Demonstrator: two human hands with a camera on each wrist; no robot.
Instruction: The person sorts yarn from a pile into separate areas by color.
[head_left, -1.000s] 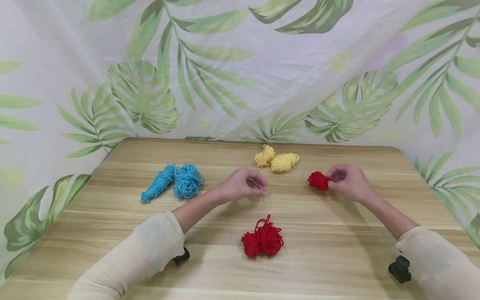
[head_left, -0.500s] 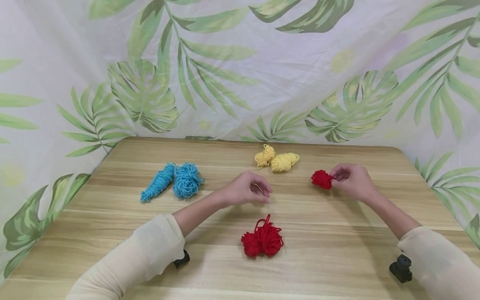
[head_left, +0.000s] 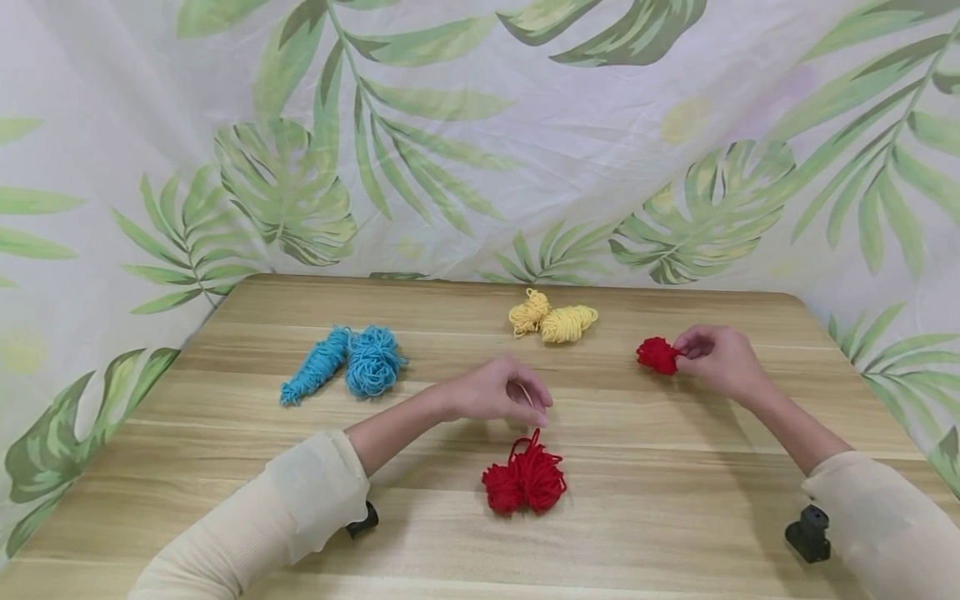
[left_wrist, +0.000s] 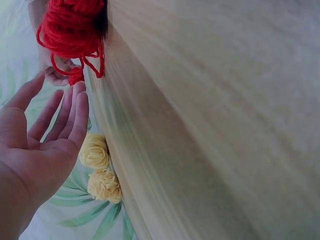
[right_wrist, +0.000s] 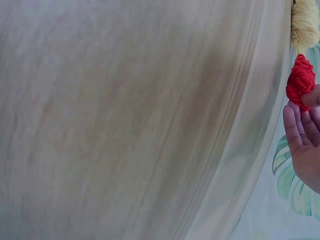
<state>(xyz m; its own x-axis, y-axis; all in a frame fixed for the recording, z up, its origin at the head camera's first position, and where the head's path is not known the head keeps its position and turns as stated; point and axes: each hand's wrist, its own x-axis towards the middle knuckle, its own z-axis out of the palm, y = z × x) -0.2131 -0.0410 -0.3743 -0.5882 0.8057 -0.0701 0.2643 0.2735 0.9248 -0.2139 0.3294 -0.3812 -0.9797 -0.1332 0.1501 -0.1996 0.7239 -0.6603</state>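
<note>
My right hand [head_left: 720, 360] pinches a small bundle of red yarn [head_left: 657, 356] by its end, over the right part of the table. In the right wrist view, the thumb and fingers meet at the lower end of that red bundle [right_wrist: 301, 82]. Two more bundles of red yarn [head_left: 542, 479] lie side by side near the front middle, a loop sticking up from them. Just behind that loop hovers my left hand [head_left: 498, 393], thumb and fingers apart and holding nothing. The left wrist view shows its fingers [left_wrist: 65, 117] extended below the red yarn [left_wrist: 72, 27].
Two yellow yarn bundles [head_left: 568, 324] lie at the back of the wooden table [head_left: 645, 533]. Two blue yarn bundles [head_left: 373, 362] sit on the left, beyond my left forearm. A leaf-patterned cloth [head_left: 420, 142] hangs behind the table.
My right hand has shifted to the right, carrying the small red yarn bundle. The left hand has come nearer and slightly right, down toward the two red bundles.
</note>
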